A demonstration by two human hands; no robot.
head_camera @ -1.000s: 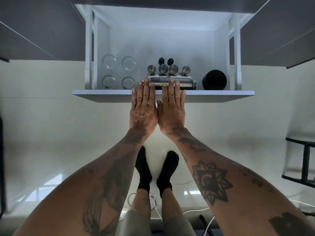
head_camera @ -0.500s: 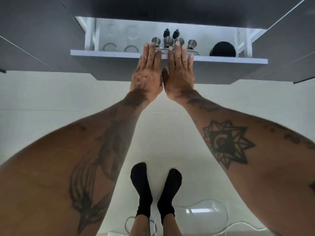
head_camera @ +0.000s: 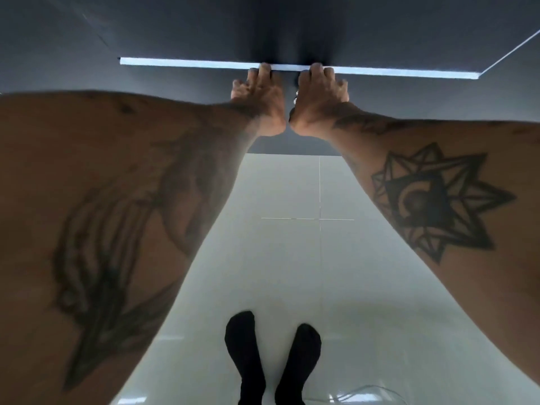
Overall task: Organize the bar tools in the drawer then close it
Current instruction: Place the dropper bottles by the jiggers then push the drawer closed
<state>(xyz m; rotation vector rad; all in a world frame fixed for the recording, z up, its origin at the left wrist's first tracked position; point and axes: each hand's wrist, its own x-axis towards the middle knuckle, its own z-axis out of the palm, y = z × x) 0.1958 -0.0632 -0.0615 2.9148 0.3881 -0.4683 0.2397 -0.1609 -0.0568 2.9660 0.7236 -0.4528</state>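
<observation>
The drawer [head_camera: 187, 63] is pushed almost flush into the dark grey cabinet; only the thin white top edge of its front shows as a bright strip. My left hand [head_camera: 258, 92] and my right hand [head_camera: 320, 93] lie side by side, palms flat against the grey drawer front, fingertips reaching the white edge. Neither hand holds anything. The bar tools and glasses inside are hidden from view.
Dark grey cabinet fronts [head_camera: 73, 39] fill the upper part of the view. Below is a pale tiled floor [head_camera: 292, 258] with my two feet in black socks [head_camera: 248, 352]. A thin white cable [head_camera: 362, 393] lies on the floor near my right foot.
Both hands have pushed the drawer inward. A second ago it stood wide open with glasses, shaker and jiggers showing; now only its top edge is visible.
</observation>
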